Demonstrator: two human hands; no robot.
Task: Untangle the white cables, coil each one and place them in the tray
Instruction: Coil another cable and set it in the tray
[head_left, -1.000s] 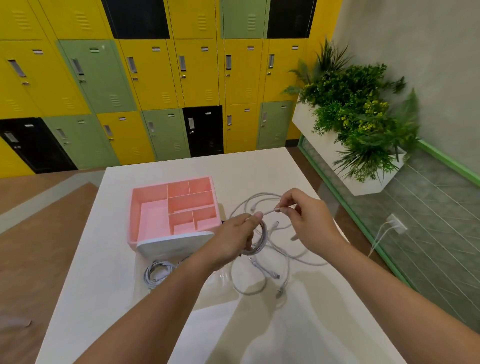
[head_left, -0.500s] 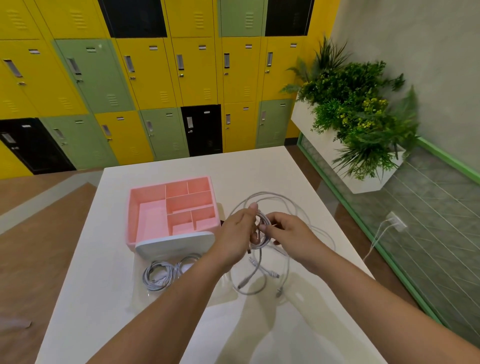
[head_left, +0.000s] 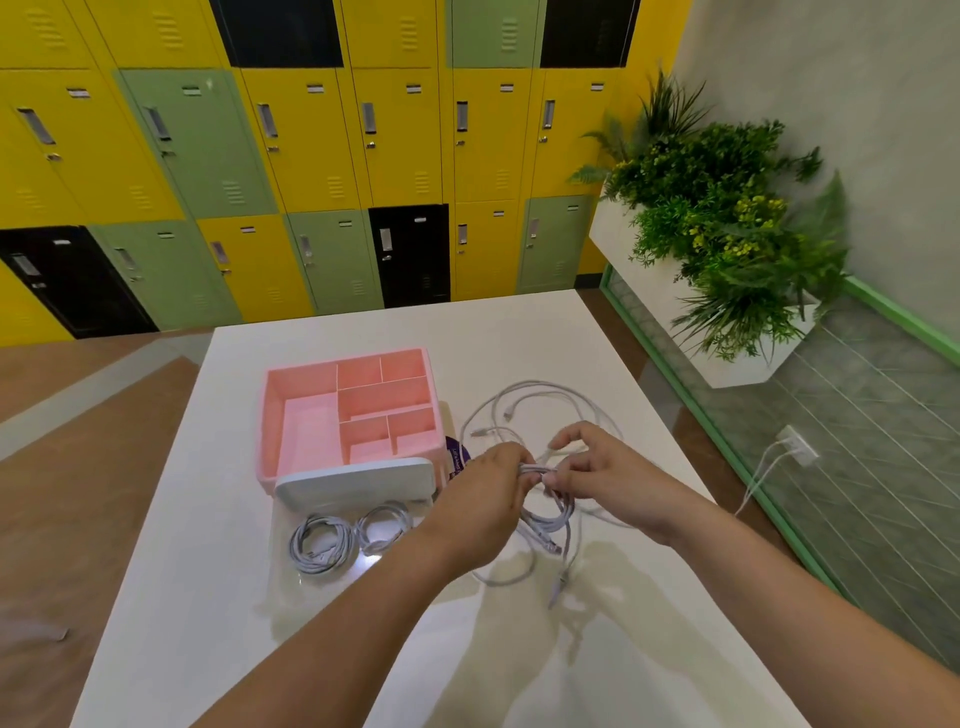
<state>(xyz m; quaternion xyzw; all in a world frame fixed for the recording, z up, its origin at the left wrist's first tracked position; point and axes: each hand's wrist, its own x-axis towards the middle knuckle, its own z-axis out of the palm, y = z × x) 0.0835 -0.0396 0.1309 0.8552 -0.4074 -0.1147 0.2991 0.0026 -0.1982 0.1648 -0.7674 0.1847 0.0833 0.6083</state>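
You are holding a half-wound coil (head_left: 551, 512) of white cable just to the right of the pink tray (head_left: 266, 415), a little above the tabletop (head_left: 208, 623). Your left hand (head_left: 488, 486) is closing its grip around the top of that coil, fingers curled over the bunched strands, and the loops are hanging below the grip with a plug end dangling under them. Your right hand (head_left: 597, 475) is meeting it from the side away from the tray, its grip pinching the same bundle where the two hands are touching. The loose cables (head_left: 519, 400) are sprawling on the tabletop right of the tray, beyond your hands, and some are trailing beneath them. Two wound coils (head_left: 322, 543) are lying side by side on the tabletop just in front of the tray, near a white panel (head_left: 358, 480) that is sitting against the tray's near edge.
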